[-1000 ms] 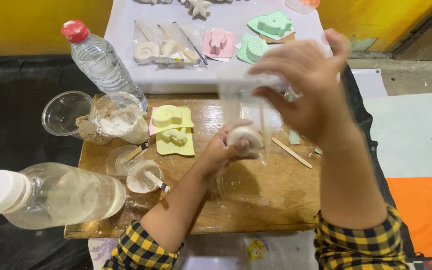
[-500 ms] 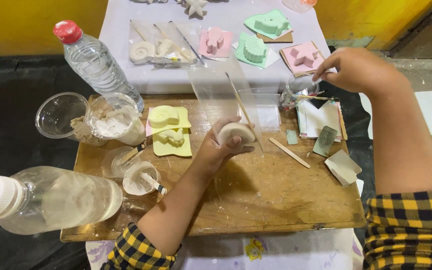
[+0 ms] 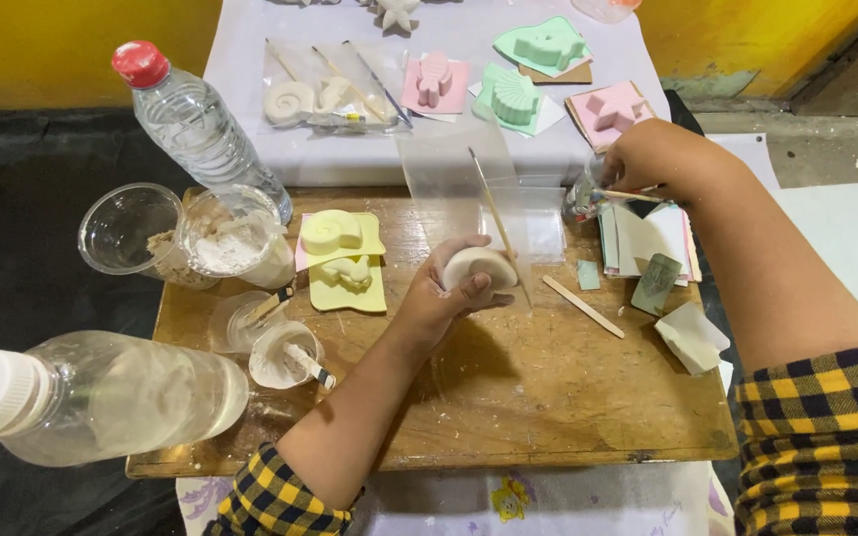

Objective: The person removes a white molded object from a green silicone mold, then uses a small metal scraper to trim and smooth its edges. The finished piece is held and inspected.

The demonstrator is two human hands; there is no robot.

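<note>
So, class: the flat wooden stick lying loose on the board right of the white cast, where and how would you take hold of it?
Pinch the flat wooden stick near its middle, across its narrow edges, coming from straight above. It lies flat and diagonal on the wooden board, touching nothing, so both edges are probably free.

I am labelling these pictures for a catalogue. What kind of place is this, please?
Probably a small craft workspace for plaster casting. A wooden board holds cups of white powder, coloured moulds lie about, and the left hand holds a white cast piece.
</note>
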